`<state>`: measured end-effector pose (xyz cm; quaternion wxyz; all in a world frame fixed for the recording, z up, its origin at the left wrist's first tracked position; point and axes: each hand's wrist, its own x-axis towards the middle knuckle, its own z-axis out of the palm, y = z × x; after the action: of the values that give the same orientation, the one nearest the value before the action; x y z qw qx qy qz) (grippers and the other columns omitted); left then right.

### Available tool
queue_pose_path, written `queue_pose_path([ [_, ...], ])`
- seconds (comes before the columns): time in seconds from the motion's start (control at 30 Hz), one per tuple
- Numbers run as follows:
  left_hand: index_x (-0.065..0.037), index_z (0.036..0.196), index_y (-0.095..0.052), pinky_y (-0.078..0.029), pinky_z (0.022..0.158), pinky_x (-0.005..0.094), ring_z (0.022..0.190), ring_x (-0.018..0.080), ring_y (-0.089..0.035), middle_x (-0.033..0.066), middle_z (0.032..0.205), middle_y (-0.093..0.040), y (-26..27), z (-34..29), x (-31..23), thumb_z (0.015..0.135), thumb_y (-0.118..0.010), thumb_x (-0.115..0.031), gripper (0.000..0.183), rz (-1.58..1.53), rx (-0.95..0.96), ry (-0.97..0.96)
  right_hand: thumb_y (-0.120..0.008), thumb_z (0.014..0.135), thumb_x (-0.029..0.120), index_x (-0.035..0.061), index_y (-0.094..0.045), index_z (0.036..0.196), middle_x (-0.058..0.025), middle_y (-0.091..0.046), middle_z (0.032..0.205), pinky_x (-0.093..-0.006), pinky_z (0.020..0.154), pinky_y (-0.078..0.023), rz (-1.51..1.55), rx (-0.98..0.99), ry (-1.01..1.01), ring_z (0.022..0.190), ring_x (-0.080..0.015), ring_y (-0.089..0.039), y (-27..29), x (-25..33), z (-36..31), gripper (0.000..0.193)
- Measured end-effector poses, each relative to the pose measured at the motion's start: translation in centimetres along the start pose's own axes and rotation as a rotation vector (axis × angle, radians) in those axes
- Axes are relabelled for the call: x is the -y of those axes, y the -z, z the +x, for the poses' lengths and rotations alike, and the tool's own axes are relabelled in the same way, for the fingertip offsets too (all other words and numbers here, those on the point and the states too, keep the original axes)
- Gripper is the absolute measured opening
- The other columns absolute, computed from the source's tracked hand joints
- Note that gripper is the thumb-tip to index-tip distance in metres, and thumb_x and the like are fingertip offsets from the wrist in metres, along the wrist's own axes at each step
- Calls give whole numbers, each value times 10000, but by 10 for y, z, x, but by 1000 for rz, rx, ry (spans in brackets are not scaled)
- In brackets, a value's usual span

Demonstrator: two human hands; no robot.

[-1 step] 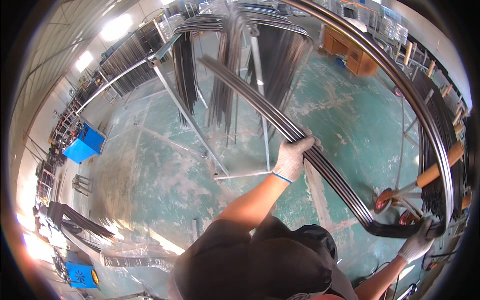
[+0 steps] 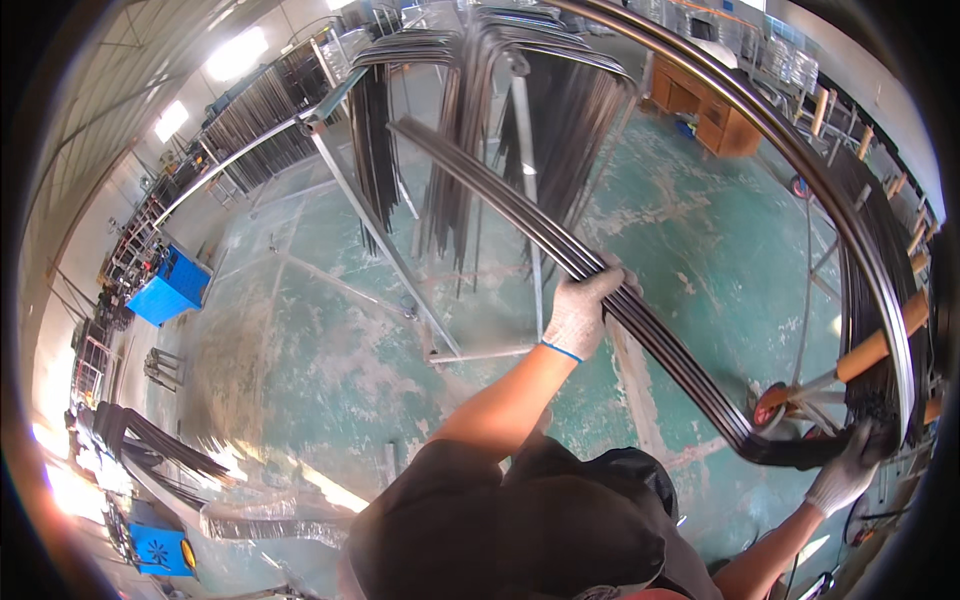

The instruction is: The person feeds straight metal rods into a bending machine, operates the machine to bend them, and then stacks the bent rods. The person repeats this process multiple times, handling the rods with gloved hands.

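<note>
Only the head view here, looking straight down past a dark cap and dark shirt. The left hand (image 2: 582, 312), in a pale knit work glove with a blue cuff band, has its fingers wrapped shut around a bundle of bent metal rods (image 2: 560, 250). They're thin, dark and smooth, with a bit of shine where the light hits. The bundle runs from up near the hanging rack, down through the left glove, then hooks into a tight curve at the lower right. That's where the right hand (image 2: 845, 470), same kind of glove, has its fingers closed around the bent end. So the bundle hangs in the air between both hands, above the floor and in front of the person.

Behind it, a steel frame rack (image 2: 400, 262) has lots more of the same U-bent rods (image 2: 470, 130) draped over its top bar, hanging straight down. On the right, another thick batch of curved rods (image 2: 880, 270) rests on orange wooden pegs (image 2: 880, 345). The floor (image 2: 330, 350) is worn green-painted concrete, patchy and scuffed pale in spots. A blue box-shaped machine (image 2: 170, 285) sits off to the left, and a wooden desk (image 2: 705, 105) stands at the far end.
</note>
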<state>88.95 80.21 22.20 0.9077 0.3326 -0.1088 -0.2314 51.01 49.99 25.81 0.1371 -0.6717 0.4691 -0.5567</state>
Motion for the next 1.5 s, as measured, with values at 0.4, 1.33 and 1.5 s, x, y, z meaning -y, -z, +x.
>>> queue_pose_path([
  [0.4, 8, 995, -609, -556, 977, 498, 966, 347, -656, 174, 950, -667, 204, 211, -209, 969, -539, -27, 83, -434, -215, -206, -624, 972, 200, -3, -618, 1338, -261, -730, 1123, -443, 912, -579, 262, 430, 749, 1026, -374, -724, -271, 535, -28, 418],
  [1.33, -54, 984, -618, -518, 800, 379, 849, 238, -609, 90, 956, -659, 145, 148, 181, 1053, -593, -245, 205, 905, 359, 700, -787, 871, 217, 58, -705, 1216, -175, -761, 1032, -439, 833, -588, -271, 477, 19, 948, -368, -740, -267, -97, 46, 389],
  [1.5, -85, 1036, -643, -532, 780, 405, 867, 247, -635, 94, 962, -662, -26, 207, 281, 1051, -606, -282, 201, 576, 0, 908, -797, 855, 202, 76, -674, 1246, -181, -753, 1052, -439, 862, -585, -429, 259, -182, 993, -376, -731, -186, -223, 176, 428],
])
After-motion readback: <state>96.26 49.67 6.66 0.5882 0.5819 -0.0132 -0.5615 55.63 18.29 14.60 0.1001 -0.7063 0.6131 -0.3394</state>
